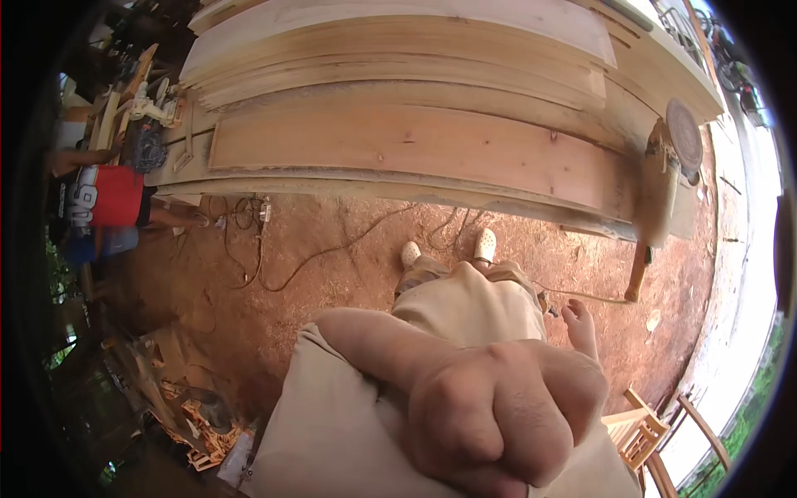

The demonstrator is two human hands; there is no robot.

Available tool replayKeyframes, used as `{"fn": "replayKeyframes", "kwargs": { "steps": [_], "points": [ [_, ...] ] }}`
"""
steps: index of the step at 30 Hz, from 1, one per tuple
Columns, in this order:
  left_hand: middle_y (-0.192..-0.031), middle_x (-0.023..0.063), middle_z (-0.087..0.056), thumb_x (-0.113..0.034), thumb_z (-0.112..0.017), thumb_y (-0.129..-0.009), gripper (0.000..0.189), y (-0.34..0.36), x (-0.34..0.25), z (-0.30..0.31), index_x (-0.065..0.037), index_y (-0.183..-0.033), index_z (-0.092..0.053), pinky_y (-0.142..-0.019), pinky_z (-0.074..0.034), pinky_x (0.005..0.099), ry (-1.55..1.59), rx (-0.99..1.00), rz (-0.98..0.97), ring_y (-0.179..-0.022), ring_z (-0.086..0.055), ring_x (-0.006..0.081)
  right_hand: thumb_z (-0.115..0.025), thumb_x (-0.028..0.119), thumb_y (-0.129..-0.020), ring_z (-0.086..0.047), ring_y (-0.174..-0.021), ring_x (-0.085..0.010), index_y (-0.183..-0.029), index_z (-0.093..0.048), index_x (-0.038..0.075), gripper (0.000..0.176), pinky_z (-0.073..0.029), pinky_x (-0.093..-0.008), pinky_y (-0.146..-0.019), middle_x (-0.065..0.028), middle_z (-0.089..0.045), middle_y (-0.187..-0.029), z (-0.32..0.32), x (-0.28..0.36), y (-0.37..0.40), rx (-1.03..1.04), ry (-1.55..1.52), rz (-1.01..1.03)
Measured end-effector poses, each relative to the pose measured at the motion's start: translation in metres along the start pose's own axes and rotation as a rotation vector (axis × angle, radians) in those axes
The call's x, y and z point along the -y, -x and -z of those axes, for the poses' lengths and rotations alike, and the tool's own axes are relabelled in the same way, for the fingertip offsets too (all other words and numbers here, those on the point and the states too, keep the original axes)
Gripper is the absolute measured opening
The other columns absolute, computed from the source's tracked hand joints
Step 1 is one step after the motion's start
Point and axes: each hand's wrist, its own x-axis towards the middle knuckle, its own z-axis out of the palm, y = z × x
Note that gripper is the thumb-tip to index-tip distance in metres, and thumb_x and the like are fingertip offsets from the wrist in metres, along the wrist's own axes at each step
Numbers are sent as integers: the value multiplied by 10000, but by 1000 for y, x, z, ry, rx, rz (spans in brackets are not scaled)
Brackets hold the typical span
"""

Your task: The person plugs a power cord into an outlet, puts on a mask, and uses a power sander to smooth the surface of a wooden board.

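Pointing disc away, grinder [660, 195], left hand [498, 415] fisted

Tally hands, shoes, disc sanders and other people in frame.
Hands: 2 (left hand, a fist; right hand)
Shoes: 2 (left shoe, right shoe)
Disc sander on the boards: 1
Other person in red: 1
Total: 6

I see a red dirt floor [332, 282] strewn with cables [249, 253] toward 10 o'clock. Stacked pale planks [415, 141] fill a long counter [332, 187] at 12 o'clock. Wooden chairs [639, 432] stand at 4 o'clock, scrap wood [199, 432] lies at 8 o'clock, and bright daylight pours in from 3 o'clock.
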Motion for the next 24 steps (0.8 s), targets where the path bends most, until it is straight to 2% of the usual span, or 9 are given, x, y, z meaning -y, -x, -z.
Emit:
{"fn": "replayKeyframes", "kwargs": {
  "steps": [1, 5, 7, 10, 13, 15, 18, 20, 24],
  "points": [
    [-515, 41, -385, 121, -667, -649, 336, 0, 10, -18, -70, -580, -399, -455, -256, 382, 120, -225, -262, -464, -400, 179, -665, 257, -955, -654, -977, -215, -1368, -563, -32, 515, -519, -344, -861, -160, -676, -1177, -4, 10, -1, -42, 11, 109],
    [-517, 34, -370, 92, -683, -721, 362, -8, 29, 4, -90, -584, -401, -459, -260, 378, 91, -95, -422, -460, -366, 185, -659, 177, -959, -640, -1064, -235, -1355, -561, -44, 464, -507, -349, -921, -165, -666, -1198, -2, 30, -22, -116, -75, 282],
    [-700, 43, -572, -139, -726, -929, 493, -8, 20, 60, -88, -637, -331, -586, -373, 406, -291, 709, -71, -633, -550, 245, -642, 127, -964, -626, -1096, -230, -1330, -577, -36, 406, -502, -344, -929, -150, -651, -1218, 10, 37, -45, -211, -166, 381],
    [-718, 84, -624, -103, -750, -904, 434, -30, -3, 89, -57, -627, -419, -609, -417, 415, -622, 986, 100, -665, -594, 263, -620, 109, -974, -622, -1122, -241, -1336, -574, -33, 392, -498, -353, -971, -156, -638, -1245, 24, 53, -92, -446, -293, 512],
    [-915, 62, -707, -45, -776, -891, 306, -34, -53, 153, -41, -731, -515, -667, -522, 343, -1053, 570, 322, -790, -671, 198, -611, 175, -990, -600, -1195, -271, -1388, -532, -42, 461, -465, -373, -1036, -169, -615, -1313, 35, 125, -89, -621, -110, 529],
    [-1022, 47, -709, -124, -735, -945, 180, -39, -102, 213, -46, -1101, -687, -804, -533, 264, -1321, 68, 456, -953, -663, 142, -608, 197, -993, -594, -1210, -281, -1425, -505, -42, 504, -449, -376, -1056, -174, -611, -1333, 37, 161, -96, -663, -114, 545],
    [-1180, 152, -718, -338, -659, -984, 387, -49, -194, 297, -19, -1204, -680, -976, -547, 405, -1876, -702, 532, -1129, -679, 235, -619, 224, -988, -555, -1283, -304, -1495, -421, -58, 613, -417, -394, -1092, -191, -571, -1405, 33, 189, -117, -691, 137, 329],
    [-1256, 173, -689, -391, -627, -984, 458, -41, -271, 375, -15, -1241, -673, -1065, -490, 459, -1992, -944, 439, -1205, -641, 292, -646, 239, -970, -505, -1352, -303, -1522, -358, -89, 704, -397, -400, -1108, -218, -517, -1467, 37, 156, -166, -447, -258, 346],
    [-1330, 252, -622, -458, -650, -958, 635, -65, -387, 419, 42, -1344, -586, -1095, -448, 488, -1900, -1280, 257, -1250, -598, 357, -689, 261, -939, -507, -1325, -283, -1483, -392, -118, 726, -397, -385, -1099, -242, -507, -1454, 9, 170, -153, -506, -169, 334]
  ]
}}
